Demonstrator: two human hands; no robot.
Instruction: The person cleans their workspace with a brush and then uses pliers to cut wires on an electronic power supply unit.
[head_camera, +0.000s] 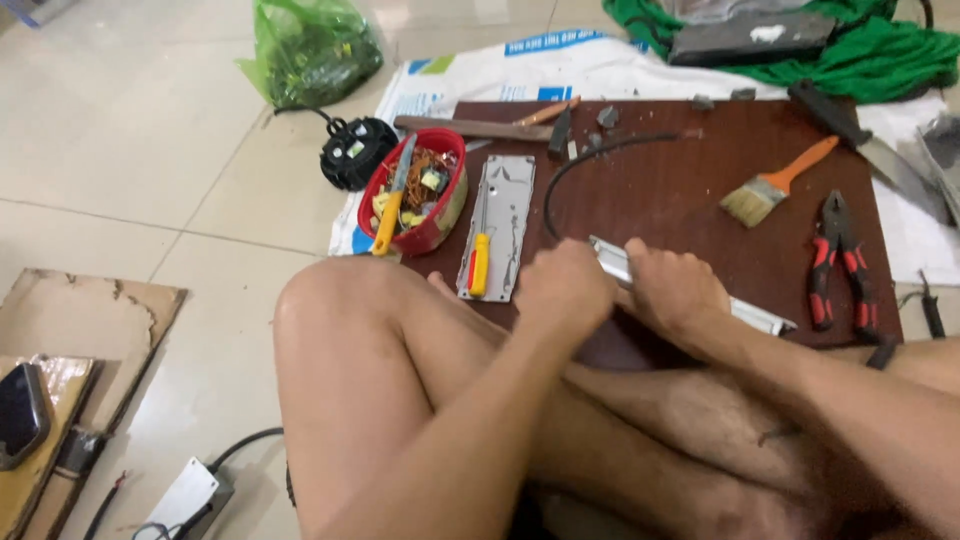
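1. Left hand (562, 285) is clenched around the near-left end of a long, pale metal strip (765, 316), which lies slantwise close to the near edge of the dark brown board (680, 190).
2. Right hand (675, 290) grasps the same strip just beside the left hand; the two fists almost touch, so the piece is braced from both sides over the crossed legs.
3. What sits between the palms is hidden; a small tool may be gripped there, but the view does not settle it.
4. Free end of the strip runs out toward the near-right corner of the board and rests flat on it, so the board carries its weight.
5. Grey metal cover plate (498, 225) lies near the left edge of the board, with a yellow-handled screwdriver (479, 262) resting on top, within reach of the left hand.
6. Red oval tray (440, 215) stands at the left edge, holding small loose parts and a second yellow-handled tool (390, 210), which keeps them from scattering.
7. Paintbrush (770, 188) with an orange handle and red-and-black pliers (840, 265) lie toward the right edge, well apart from the hands.
8. Black cable (590, 155) curves across the far middle of the board.
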